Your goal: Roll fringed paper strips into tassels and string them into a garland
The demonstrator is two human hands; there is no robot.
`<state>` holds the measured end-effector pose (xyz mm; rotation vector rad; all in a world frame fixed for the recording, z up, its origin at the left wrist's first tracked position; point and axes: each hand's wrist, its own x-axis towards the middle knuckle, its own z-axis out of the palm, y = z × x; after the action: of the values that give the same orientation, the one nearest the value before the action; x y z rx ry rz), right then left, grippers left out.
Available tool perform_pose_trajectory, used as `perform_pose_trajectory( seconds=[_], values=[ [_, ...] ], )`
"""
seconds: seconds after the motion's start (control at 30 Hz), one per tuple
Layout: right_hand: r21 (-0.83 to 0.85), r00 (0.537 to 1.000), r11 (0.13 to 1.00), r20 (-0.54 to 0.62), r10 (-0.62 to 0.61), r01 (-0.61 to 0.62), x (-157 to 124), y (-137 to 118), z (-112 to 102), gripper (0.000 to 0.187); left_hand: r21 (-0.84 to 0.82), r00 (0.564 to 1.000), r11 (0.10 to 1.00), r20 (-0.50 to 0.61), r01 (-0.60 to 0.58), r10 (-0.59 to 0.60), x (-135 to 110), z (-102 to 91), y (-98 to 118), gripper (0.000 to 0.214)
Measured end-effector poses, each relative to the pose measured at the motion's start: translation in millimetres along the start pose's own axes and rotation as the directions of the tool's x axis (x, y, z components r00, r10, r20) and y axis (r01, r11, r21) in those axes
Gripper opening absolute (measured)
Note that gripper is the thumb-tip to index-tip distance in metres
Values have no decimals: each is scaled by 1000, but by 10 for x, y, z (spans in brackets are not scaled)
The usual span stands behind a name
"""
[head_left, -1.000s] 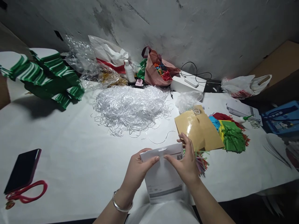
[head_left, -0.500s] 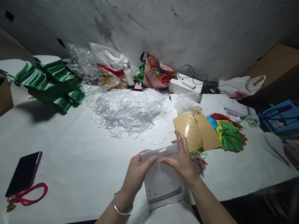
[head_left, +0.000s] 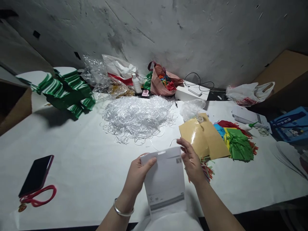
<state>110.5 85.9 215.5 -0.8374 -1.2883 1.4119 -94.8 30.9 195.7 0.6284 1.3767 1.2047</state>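
My left hand wears a silver bangle and is closed on a flat white printed packet. Its thumb lies on the front near the upper left corner. The packet stands tilted up before me, a hang slot at its top edge. At the upper right edge is my right hand, fingers curled together. A thin string runs to its fingertips. Part of those fingers is hidden by the packet. Coloured paper strips show beneath the right wrist; whether they touch the hand I cannot tell.
A heap of white strands lies mid-table. Brown envelopes and green tassels lie right; green-and-white stacked pieces, a phone and red cord left. A pink bag and white box stand behind.
My right thumb has left the packet's front, and the right hand has shifted to its edge. The packet is turned more upright, facing me. The string's visible loop is shorter. The view has shifted slightly.
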Motion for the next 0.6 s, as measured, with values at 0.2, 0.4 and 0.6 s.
perform_pose_trajectory(
  seconds=[0.2, 0.4, 0.6],
  values=[
    [707, 922, 593, 283, 263, -386, -176, -188, -22, 93, 137, 941, 990, -337, 35, 14, 768, -368, -520, 49],
    [717, 845, 451, 410, 345, -532, -219, -61, -70, 92, 367, 821, 930, -525, -19, 224, 974, -521, -1018, 76],
    [349, 726, 648, 168, 667, -677, -363, 618, 31, 40, 512, 734, 850, -527, -127, 428, 535, -1077, -1218, 53]
  ],
)
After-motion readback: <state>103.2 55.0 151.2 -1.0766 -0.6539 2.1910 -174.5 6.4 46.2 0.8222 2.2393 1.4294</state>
